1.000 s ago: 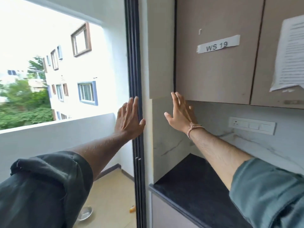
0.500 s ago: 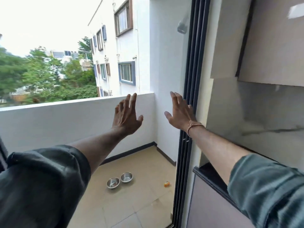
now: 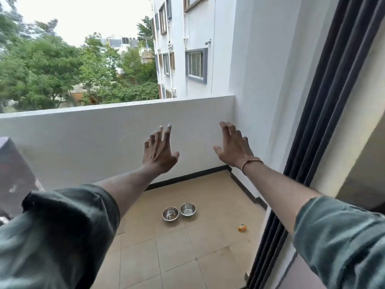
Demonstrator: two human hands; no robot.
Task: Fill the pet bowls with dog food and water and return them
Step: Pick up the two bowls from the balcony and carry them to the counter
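Observation:
Two small steel pet bowls stand side by side on the tiled balcony floor. The left bowl [image 3: 170, 214] has a few brown bits in it; the right bowl [image 3: 188, 209] looks empty. My left hand [image 3: 159, 152] and my right hand [image 3: 234, 147] are stretched out in the air well above the bowls, fingers spread, holding nothing. A thread band circles my right wrist.
A white parapet wall [image 3: 104, 132] closes the balcony ahead. A dark sliding-door frame [image 3: 316, 122] runs down the right side. A small orange object [image 3: 242, 227] lies on the tiles near the door track. A dark brown object [image 3: 14, 174] stands at the left edge.
The view has swung left from the kitchen cabinets and counter onto the balcony. Both bowls have come into full view. My hands stay raised and spread, holding nothing.

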